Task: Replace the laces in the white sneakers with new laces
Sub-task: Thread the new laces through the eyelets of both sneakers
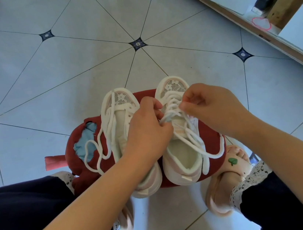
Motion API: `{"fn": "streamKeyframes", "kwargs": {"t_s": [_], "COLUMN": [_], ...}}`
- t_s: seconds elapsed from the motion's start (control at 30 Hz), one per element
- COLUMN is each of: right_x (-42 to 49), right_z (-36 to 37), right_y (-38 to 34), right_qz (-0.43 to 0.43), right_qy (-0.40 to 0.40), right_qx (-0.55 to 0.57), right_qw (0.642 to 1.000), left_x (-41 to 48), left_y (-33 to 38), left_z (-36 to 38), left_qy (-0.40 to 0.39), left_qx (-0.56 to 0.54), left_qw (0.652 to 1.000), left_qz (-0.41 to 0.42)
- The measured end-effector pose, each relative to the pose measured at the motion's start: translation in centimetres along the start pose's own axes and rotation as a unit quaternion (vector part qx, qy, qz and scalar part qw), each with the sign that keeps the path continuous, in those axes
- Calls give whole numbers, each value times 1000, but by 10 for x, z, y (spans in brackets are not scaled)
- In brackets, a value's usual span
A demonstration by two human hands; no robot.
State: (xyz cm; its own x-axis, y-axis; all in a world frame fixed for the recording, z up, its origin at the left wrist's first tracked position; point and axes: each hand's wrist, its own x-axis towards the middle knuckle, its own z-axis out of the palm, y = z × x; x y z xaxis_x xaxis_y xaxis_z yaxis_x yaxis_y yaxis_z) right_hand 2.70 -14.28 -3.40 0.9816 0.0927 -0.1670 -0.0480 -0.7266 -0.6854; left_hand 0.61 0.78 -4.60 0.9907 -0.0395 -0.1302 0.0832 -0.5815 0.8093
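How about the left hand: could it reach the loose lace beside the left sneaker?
Probably yes: the loose lace lies uncovered near the left hand, which now pinches the right sneaker's lace.

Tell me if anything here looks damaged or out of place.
Yes. The red stool has a torn cover on its left side, with blue material showing through. The lace of the left sneaker also trails loose across the stool.
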Motion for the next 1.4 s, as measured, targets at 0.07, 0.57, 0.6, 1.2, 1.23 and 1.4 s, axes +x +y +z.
{"fn": "streamKeyframes", "kwargs": {"t_s": [0.07, 0.57, 0.6, 1.2, 1.23, 1.4], "right_x": [0, -8, -9, -19, -21, -24], "right_z": [2, 3, 3, -5, -5, -3], "right_y": [0, -7, -7, 16, 15, 11], "right_qz": [-32, -116, -110, 94, 90, 63], "right_qy": [5, 47, 58, -21, -21, -33], "right_qx": [-78, -286, -286, 126, 114, 57], "right_qw": [996, 950, 950, 987, 989, 996], "left_x": [0, 1, 2, 4, 4, 11], "left_y": [1, 3, 2, 4, 5, 11], "left_z": [0, 4, 3, 1, 1, 1], "left_qy": [0, -9, -5, -30, -36, -49], "left_qx": [-2, 27, 27, 41, 51, 122], "left_qw": [1000, 999, 999, 998, 997, 985], "left_qz": [2, 34, 27, 43, 55, 108]}}
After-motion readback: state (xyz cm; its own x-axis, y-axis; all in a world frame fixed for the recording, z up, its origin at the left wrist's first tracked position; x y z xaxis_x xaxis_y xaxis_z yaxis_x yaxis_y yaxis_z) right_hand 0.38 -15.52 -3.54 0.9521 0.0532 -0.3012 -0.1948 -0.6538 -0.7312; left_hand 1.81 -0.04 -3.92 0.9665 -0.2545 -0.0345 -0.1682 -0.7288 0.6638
